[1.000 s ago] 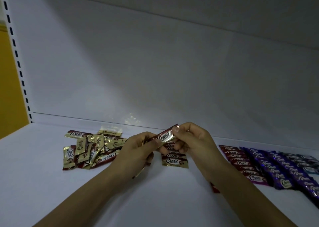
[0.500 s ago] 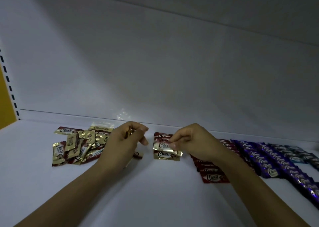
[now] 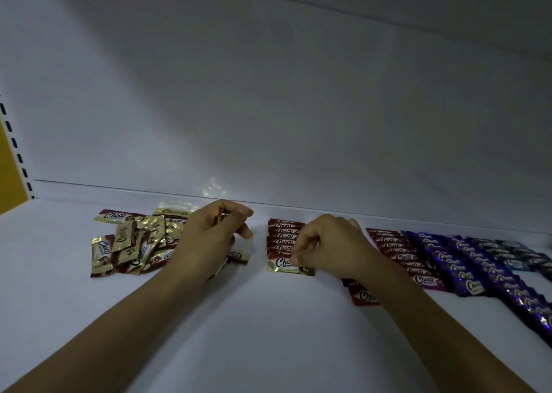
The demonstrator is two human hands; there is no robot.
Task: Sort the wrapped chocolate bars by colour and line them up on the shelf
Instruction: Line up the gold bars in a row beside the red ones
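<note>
On the white shelf (image 3: 268, 339), right side: purple row (image 3: 466, 262) and red row (image 3: 397, 252) lined up, well apart from the loose gold pile (image 3: 134, 243) at left. Between them sits the middle row (image 3: 283, 232), bars overlapped front to back. Left hand (image 3: 209, 237) is curled just beside the pile and looks to grip spare bars (image 3: 239, 256); too dim to be sure. Right hand (image 3: 331, 246) pinches the front bar (image 3: 282, 265), lying flat at the row's near end. To do it well: square its edges with the bar behind, same overlap, logo up, let go without dragging.

Gold bar (image 3: 279, 265) now atop row (image 3: 282, 233)
</note>
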